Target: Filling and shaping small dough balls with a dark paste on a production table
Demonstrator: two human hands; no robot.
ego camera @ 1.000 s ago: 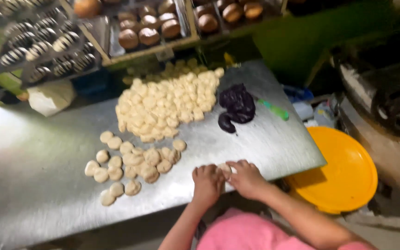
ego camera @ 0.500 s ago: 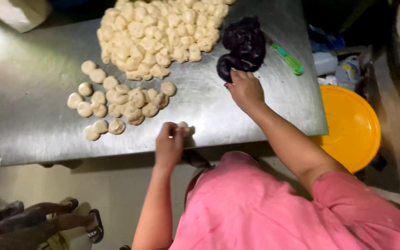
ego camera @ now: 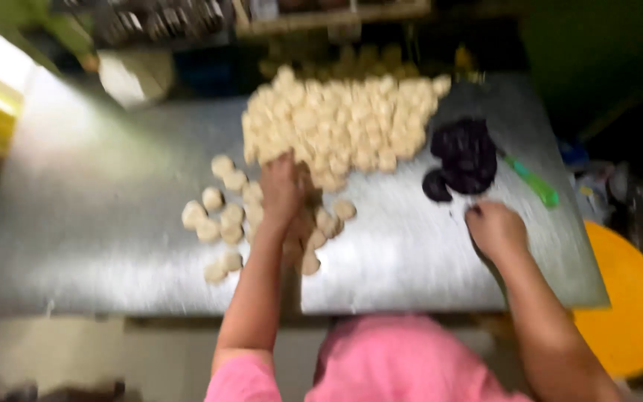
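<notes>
A steel table (ego camera: 113, 246) fills my view, blurred, with dark shelving along its far edge. A big heap of pale dough balls (ego camera: 340, 123) lies at the far middle, and a looser scatter of smaller balls (ego camera: 221, 216) sits nearer, on the left. My left hand (ego camera: 283, 190) reaches out over the seam between heap and scatter, resting on the balls there; blur hides whether its fingers are apart or closed on one. My right hand (ego camera: 496, 229) lies on bare steel, fingers curled together, just short of a dark purple lump (ego camera: 464, 158); I cannot tell if it holds anything. A green tool (ego camera: 533, 184) lies just right of the lump. A yellow tub (ego camera: 626, 305) sits past the table's right corner. A white bag (ego camera: 137, 74) stands at the far left.
</notes>
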